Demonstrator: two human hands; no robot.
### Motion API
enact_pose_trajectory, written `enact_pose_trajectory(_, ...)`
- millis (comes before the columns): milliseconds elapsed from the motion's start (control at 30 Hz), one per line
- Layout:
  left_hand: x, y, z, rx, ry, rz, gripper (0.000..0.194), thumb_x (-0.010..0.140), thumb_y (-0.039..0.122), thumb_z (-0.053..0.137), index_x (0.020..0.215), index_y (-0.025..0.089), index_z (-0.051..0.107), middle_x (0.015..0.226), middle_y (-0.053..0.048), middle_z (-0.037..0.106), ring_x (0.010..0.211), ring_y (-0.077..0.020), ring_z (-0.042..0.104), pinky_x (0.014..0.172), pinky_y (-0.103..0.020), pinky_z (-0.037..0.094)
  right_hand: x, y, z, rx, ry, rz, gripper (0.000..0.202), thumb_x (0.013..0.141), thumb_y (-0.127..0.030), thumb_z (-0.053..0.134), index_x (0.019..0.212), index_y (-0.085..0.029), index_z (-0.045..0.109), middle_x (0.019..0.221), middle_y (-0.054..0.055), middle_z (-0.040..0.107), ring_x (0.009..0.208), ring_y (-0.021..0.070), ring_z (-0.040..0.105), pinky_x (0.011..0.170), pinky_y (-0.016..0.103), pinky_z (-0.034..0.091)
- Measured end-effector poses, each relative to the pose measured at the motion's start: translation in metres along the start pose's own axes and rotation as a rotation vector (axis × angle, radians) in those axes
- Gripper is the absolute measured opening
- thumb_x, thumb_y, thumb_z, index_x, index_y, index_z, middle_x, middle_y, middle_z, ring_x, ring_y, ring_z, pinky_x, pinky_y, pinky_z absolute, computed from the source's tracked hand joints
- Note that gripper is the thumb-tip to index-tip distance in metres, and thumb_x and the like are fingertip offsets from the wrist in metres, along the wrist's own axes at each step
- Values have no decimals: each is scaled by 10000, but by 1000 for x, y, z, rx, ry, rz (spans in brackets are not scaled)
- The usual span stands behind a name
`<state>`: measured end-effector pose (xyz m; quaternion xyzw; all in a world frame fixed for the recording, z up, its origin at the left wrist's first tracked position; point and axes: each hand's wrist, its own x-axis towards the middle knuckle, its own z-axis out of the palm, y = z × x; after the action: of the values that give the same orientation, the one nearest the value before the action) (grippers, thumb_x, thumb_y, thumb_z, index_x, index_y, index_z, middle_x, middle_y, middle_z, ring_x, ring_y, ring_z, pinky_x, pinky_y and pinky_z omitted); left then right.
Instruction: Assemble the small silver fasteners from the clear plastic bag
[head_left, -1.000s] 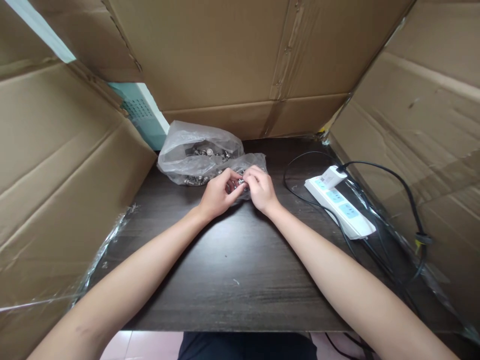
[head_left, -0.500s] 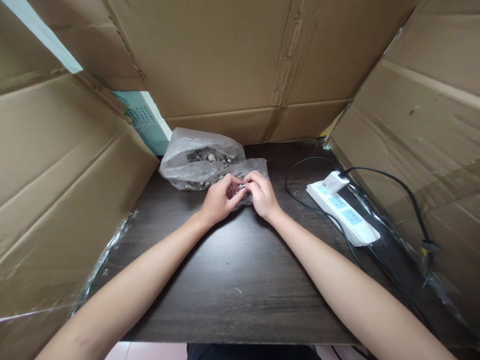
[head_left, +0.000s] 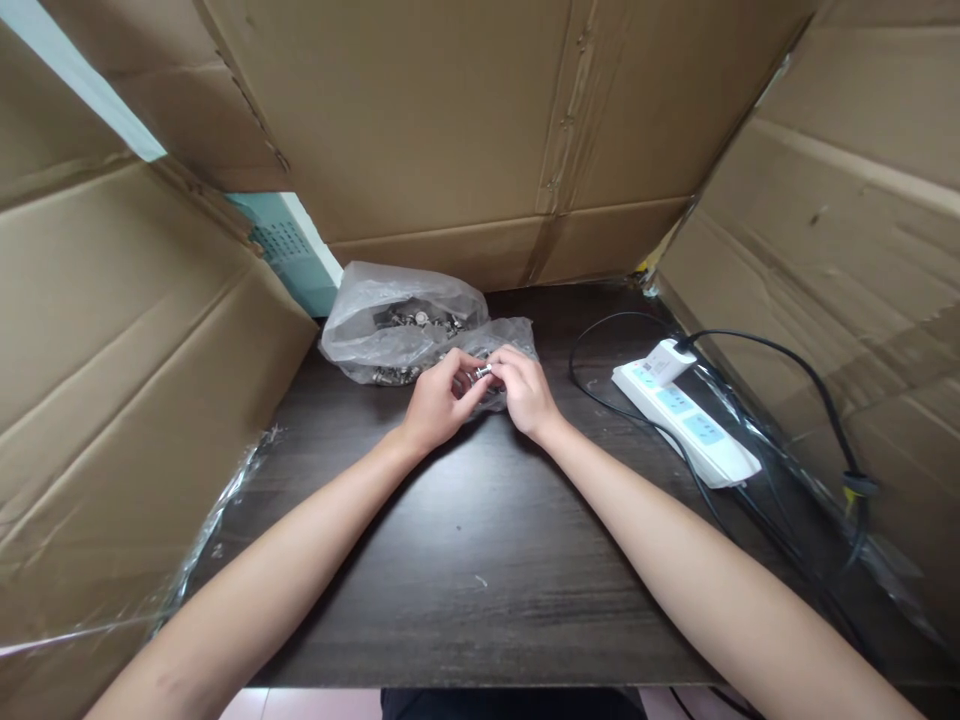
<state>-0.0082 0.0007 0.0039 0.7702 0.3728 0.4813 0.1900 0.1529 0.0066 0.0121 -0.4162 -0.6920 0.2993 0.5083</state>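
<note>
Over tabletop, left hand and right hand pinch metal part; plastic bag just beyond, likely for easy reach.

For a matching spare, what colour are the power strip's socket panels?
The socket panels are light blue; see the head view.

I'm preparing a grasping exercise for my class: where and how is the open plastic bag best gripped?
Probably pinch the plastic bag by its raised far rim from above: its mouth gapes, the film looks thin, and the metal parts lie low inside.
</note>
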Motion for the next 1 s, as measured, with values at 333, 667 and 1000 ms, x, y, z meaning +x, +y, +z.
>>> enact_pose_trajectory(333,0,0,0,-4,-58,-21,134,915,287,683,957,185,607,731,20,650,581,-101,582,556,-198,464,-2,-2,2,-58,27,57,400,943,-380,477,577,-225,437,616,-11,444,630,158,453,638,318,338)
enact_pose_trajectory(667,0,-2,0,-11,-14,-46,129,908,286,678,960,185,618,736,16,653,590,-106,582,561,-202,469,-1,-2,1,25,15,101,95,802,-286,490,722,-237,483,682,-20,524,657,162,475,651,295,377)
enact_pose_trajectory(1000,1,-1,0,-34,-28,-35,110,904,248,653,991,183,633,754,8,650,619,-113,591,580,-208,482,-4,-7,3,-117,5,74,236,879,-321,436,661,-233,454,608,-17,504,610,157,470,621,300,335)
